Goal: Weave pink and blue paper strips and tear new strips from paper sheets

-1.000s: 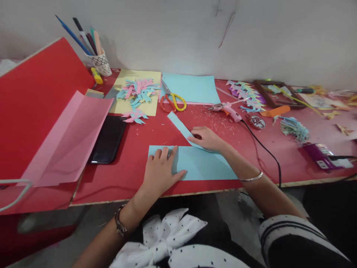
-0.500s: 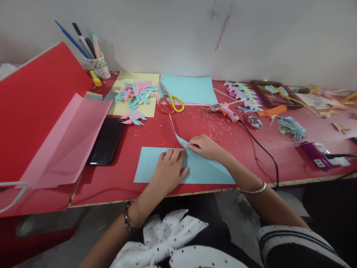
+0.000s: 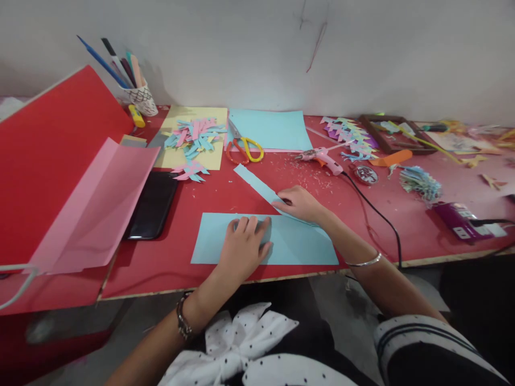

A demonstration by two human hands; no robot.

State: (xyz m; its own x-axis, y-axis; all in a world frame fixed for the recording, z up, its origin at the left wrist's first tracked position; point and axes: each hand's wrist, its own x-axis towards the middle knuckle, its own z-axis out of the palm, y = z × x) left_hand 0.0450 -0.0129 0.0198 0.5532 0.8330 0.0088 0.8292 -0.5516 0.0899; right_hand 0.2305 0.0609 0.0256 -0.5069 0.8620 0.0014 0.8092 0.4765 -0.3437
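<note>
A light-blue paper sheet (image 3: 209, 241) lies lengthwise near the table's front edge. My left hand (image 3: 243, 249) presses on it, palm down with fingers spread. Along the sheet's far side, my right hand (image 3: 301, 205) is closed on a narrow blue paper strip (image 3: 257, 185), thumb and fingers pinching it. The strip slants away from the sheet toward the far left; its right end meets the sheet's far edge beneath my right hand, and whether it is still joined there is hidden. Beyond the strip lie scissors (image 3: 244, 150) with red and yellow handles.
Left are a black phone (image 3: 153, 206), pink paper (image 3: 104, 209) and a red board (image 3: 56, 161). Paper cuttings (image 3: 195, 136) and blue sheets (image 3: 273, 126) lie along the back. At right are a pink glue gun (image 3: 324, 159) with a black cord and a purple power strip (image 3: 462, 221).
The strip has come further away from the sheet's left part and turned from a curled, edge-on shape to a flatter one. My right hand has shifted slightly right and away; my left stays put.
</note>
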